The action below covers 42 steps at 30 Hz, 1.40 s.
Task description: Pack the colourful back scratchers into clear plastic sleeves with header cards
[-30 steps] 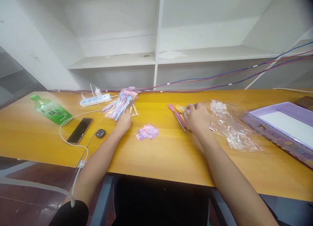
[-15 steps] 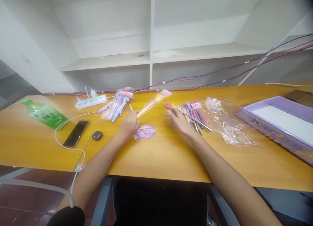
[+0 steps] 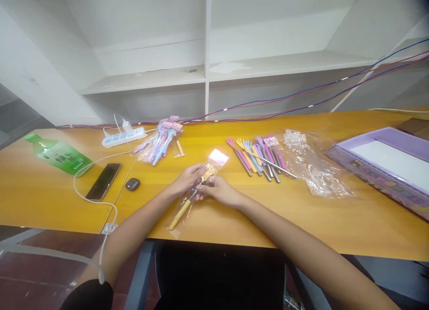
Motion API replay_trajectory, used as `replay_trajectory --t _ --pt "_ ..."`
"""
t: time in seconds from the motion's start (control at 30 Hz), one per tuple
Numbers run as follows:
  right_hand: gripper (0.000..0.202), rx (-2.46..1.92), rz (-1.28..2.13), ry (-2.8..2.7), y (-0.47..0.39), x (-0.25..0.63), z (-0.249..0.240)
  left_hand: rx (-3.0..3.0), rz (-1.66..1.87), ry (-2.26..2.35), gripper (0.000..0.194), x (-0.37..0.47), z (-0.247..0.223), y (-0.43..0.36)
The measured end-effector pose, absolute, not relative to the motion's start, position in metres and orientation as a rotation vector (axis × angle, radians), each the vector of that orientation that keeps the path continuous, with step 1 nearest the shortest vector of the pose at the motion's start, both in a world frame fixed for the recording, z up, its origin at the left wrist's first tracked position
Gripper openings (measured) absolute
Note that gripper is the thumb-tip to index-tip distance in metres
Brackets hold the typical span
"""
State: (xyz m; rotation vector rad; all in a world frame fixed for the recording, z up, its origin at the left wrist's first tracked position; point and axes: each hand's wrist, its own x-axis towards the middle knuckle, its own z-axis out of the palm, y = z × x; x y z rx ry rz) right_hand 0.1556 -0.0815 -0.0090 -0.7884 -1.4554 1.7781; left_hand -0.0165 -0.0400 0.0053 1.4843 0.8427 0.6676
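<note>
A yellow back scratcher (image 3: pixel 181 214) with a metal shaft lies slantwise in a clear plastic bag with a pink-and-white header (image 3: pixel 219 157). My left hand (image 3: pixel 192 177) is closed around the bag near the claw end. From the other side my right hand (image 3: pixel 219 191) pinches the same packaged scratcher just below the claw. Right of my hands, several loose back scratchers (image 3: pixel 256 156) in pink, yellow, blue and purple lie in a row. Behind to the left sits a heap of bagged back scratchers (image 3: pixel 162 140). The small printed cards are hidden by my hands.
Clear plastic bags (image 3: pixel 315 167) lie right of the loose scratchers, beside a purple box (image 3: pixel 385 158). At left are a green bottle (image 3: pixel 58 153), a phone (image 3: pixel 103 181), a small black case (image 3: pixel 132 184), a power strip (image 3: pixel 124 137) and a white cable (image 3: pixel 97 203).
My left hand has brought the bagged yellow scratcher down and nearer, its claw end now up by the header. My right hand has left the loose scratchers and taken hold of the same bag.
</note>
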Motion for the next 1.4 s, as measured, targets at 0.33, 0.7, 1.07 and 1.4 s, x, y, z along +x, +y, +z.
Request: replay_trajectory --t 0.33,0.7,1.07,1.4 --pt "0.044 -1.130 1.059 -1.753 -0.072 0.203 0.009 1.375 0.673 0.852 0.049 -0.017 -0.007 -0.035" --pt "0.025 -1.131 0.535 -1.768 -0.066 0.195 -0.007 1.481 0.565 0.799 0.074 -0.017 0.006 -0.046" --pt "0.006 -1.113 0.379 -1.679 -0.070 0.191 -0.008 1.577 0.558 0.752 0.067 -0.009 0.015 -0.061" --pt "0.008 -1.184 0.428 -1.570 -0.056 0.222 -0.003 1.566 0.466 0.719 0.066 -0.019 0.023 -0.056"
